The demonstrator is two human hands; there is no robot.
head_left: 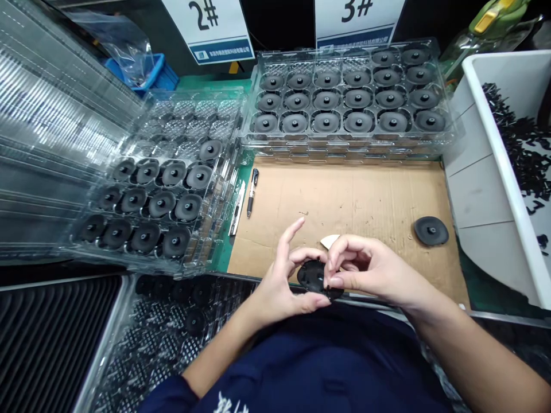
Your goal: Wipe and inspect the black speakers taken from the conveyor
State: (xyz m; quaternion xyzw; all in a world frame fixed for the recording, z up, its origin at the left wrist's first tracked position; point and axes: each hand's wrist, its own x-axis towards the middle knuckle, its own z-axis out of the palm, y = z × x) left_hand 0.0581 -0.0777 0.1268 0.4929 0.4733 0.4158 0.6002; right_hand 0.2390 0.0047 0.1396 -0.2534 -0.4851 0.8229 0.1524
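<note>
Close to my body, above the near edge of the cardboard, my left hand [287, 281] grips a round black plastic part [310, 276] by its rim, between thumb and a finger, with the index finger raised. The part's underside seems to face me. My right hand [359, 265] pinches at the part's right side, thumb and fingertips together; whatever sits between those fingertips is hidden. Just beyond the right fingers lies a small white pointed piece [329, 241]. Another round black part [431, 230], with a small central stub, rests on the cardboard to the right.
Clear trays of black discs stand at the back [327, 137] and on the left [189, 229]. A pen [252, 194] and a utility knife [237, 209] lie left on the cardboard [344, 195]. A white bin [495, 172] holds small black pieces at right.
</note>
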